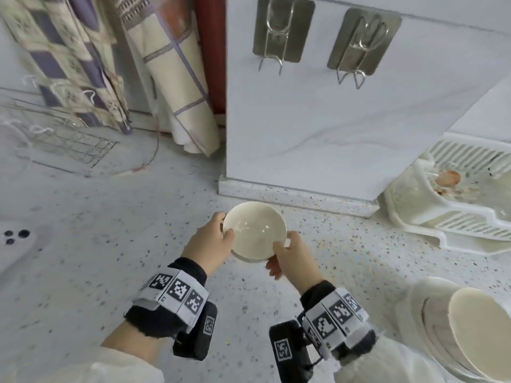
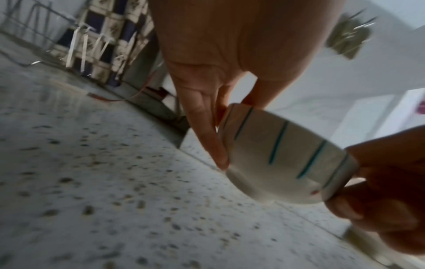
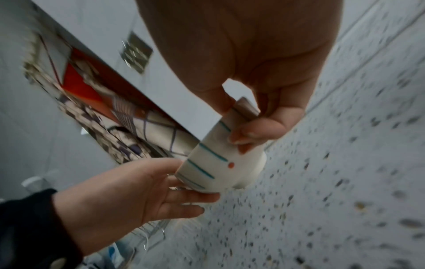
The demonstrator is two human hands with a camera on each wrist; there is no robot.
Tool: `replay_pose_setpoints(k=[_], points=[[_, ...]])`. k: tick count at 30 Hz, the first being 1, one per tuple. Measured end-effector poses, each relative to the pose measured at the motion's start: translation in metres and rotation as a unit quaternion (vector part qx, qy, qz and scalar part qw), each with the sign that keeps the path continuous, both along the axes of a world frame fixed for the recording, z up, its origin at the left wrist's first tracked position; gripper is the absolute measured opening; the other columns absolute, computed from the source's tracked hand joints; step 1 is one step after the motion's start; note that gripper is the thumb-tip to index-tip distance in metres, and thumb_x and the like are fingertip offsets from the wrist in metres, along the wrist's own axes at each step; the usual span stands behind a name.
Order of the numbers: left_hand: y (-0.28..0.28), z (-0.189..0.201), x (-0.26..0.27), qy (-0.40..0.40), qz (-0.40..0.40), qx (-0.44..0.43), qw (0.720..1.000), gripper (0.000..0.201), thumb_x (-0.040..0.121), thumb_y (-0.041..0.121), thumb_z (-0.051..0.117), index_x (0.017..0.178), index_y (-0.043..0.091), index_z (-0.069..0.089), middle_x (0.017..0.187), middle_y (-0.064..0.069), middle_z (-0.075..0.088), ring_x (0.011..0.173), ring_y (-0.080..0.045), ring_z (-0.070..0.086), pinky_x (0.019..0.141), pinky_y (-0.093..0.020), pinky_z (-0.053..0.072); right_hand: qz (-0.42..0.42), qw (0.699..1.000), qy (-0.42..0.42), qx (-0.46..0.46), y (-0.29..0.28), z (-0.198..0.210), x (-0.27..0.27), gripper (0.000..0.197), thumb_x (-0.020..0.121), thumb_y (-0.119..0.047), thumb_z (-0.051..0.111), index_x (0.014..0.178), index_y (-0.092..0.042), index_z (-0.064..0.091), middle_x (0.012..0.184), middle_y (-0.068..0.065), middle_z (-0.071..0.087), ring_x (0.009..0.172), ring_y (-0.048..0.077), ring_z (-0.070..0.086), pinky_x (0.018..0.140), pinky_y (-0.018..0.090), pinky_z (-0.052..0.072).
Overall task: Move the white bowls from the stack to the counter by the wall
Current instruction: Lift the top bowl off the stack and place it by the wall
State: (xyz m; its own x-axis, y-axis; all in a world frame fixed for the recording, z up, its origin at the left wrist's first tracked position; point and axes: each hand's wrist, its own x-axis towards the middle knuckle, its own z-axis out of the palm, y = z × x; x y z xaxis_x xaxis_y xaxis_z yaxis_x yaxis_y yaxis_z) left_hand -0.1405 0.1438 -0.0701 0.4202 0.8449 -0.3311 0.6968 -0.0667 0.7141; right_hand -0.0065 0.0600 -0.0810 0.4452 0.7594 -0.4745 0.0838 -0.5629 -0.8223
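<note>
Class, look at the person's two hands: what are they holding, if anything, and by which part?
Both hands hold one white ceramic bowl by opposite sides of its rim: left hand, right hand.

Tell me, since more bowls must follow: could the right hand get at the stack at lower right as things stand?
Probably not yet: the right hand grips the white bowl together with the left hand. Otherwise the stack lies close, nothing between.

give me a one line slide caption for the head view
Both hands, left hand and right hand, hold a white bowl above the speckled counter near the wall.
</note>
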Motion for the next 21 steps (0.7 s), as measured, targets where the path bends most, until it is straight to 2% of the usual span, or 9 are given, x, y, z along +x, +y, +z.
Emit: replay_pose_setpoints(k=[4,7,9,15,21], points=[[0.041,-0.026,-0.013,-0.004,0.025,-0.055,0.998,0.038,0.089,0.013,0.039,0.126,0.015,0.039,0.105,-0.008,0.056,0.087,-0.036,0.065,0.080,-0.050,0.055,-0.002,1.000,0.022,-0.023,0.040,-0.020,-0.017,0.034,0.091,-0.008,0.034,0.125,-0.007,0.032,0.060,0.008,0.057,0.046,0.016,0.053,0.042,0.022,0.047],[0.061,-0.040,-0.011,-0.038,0.043,-0.076,0.995,0.041,0.089,0.010,0.038,0.130,0.014,0.039,0.122,-0.014,0.056,0.095,-0.030,0.060,0.081,-0.044,0.056,-0.018,0.999,0.032,-0.035,0.059,-0.030,-0.020,0.037,0.090,-0.007,0.033,0.127,-0.007,0.029,0.059,0.009,0.057,0.045,0.016,0.054,0.041,0.020,0.048],[0.069,-0.046,-0.008,-0.058,0.054,-0.074,0.994,0.043,0.090,0.011,0.039,0.133,0.015,0.039,0.127,-0.015,0.055,0.096,-0.026,0.057,0.081,-0.042,0.056,-0.028,0.998,0.039,-0.039,0.067,-0.033,-0.019,0.039,0.090,-0.007,0.032,0.129,-0.007,0.027,0.060,0.009,0.057,0.047,0.017,0.054,0.044,0.022,0.050],[0.084,-0.051,0.000,-0.099,0.056,-0.073,0.991,0.039,0.091,0.014,0.040,0.130,0.015,0.045,0.124,-0.016,0.057,0.105,-0.029,0.058,0.086,-0.049,0.055,-0.059,0.997,0.047,-0.030,0.080,-0.037,-0.014,0.037,0.091,-0.010,0.034,0.128,-0.008,0.029,0.058,0.009,0.059,0.048,0.020,0.056,0.052,0.029,0.053],[0.089,-0.052,0.005,-0.098,0.052,-0.071,0.991,0.042,0.091,0.014,0.040,0.133,0.013,0.042,0.125,-0.014,0.055,0.100,-0.022,0.054,0.085,-0.045,0.056,-0.075,0.995,0.069,-0.014,0.082,-0.040,-0.011,0.039,0.092,-0.015,0.038,0.129,-0.009,0.030,0.060,0.009,0.059,0.047,0.017,0.056,0.045,0.024,0.052]])
